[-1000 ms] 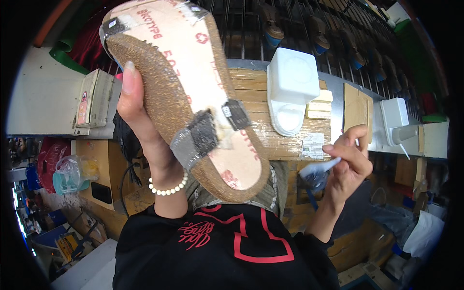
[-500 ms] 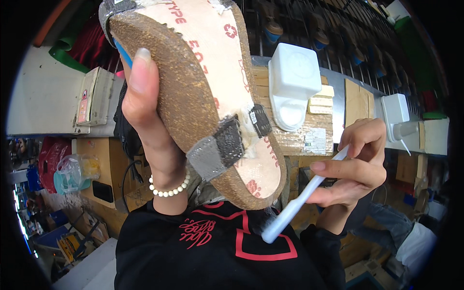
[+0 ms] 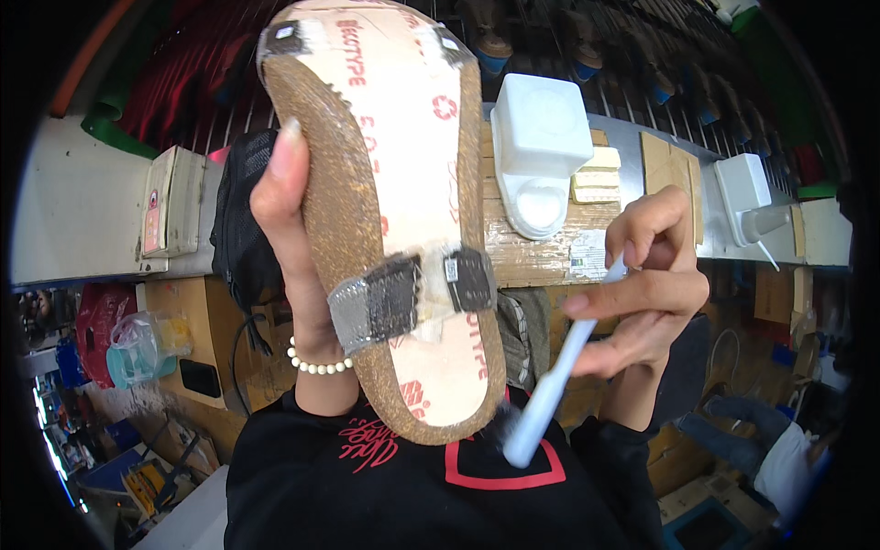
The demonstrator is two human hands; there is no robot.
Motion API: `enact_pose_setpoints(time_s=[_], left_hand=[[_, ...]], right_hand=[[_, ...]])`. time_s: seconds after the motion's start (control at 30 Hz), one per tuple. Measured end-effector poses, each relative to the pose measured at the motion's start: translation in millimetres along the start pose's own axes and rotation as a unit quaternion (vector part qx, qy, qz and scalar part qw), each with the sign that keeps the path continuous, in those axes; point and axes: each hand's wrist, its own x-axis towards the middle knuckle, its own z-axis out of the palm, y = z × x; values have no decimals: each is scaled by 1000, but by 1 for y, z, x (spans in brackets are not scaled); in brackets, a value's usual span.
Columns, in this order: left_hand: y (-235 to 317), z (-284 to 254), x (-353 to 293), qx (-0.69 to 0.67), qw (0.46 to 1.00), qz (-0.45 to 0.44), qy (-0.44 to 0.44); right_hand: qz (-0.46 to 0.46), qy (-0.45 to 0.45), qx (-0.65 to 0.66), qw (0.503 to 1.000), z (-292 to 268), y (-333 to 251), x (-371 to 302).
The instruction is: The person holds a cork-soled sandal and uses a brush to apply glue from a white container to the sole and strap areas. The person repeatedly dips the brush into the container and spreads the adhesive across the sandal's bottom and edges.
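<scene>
The shoe (image 3: 422, 174) is raised left of the white tub (image 3: 548, 119), pale side showing, apparently for easy viewing. Farther left, the half-closed left hand (image 3: 278, 197) clasps its edge; below the tub, the curled right hand (image 3: 651, 289) grips a brush (image 3: 564, 367), seemingly for control.

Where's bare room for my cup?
Bare: the white flat surface left of the cream rectangular box, and the strip of brown wooden board below the white plastic container, left of the white paper label. Crowded: at the yellow ridged blocks beside that container, and around the held brown cork footbed and pale plastic brush.
</scene>
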Motion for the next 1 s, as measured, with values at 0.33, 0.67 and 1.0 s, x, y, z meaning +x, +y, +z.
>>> enact_pose_setpoints(time_s=[0.33, 0.67, 1.0], left_hand=[[-4, 2, -10, -63, 989, -116, -71], [10, -10, 5, 194, 946, 255, 52], [31, -19, 49, 71, 907, 396, -126]], right_hand=[[34, 26, 36, 998, 0, 7, -2], [234, 81, -251, 936, -31, 54, -55], [207, 7, -485, 850, -22, 73, -81]])
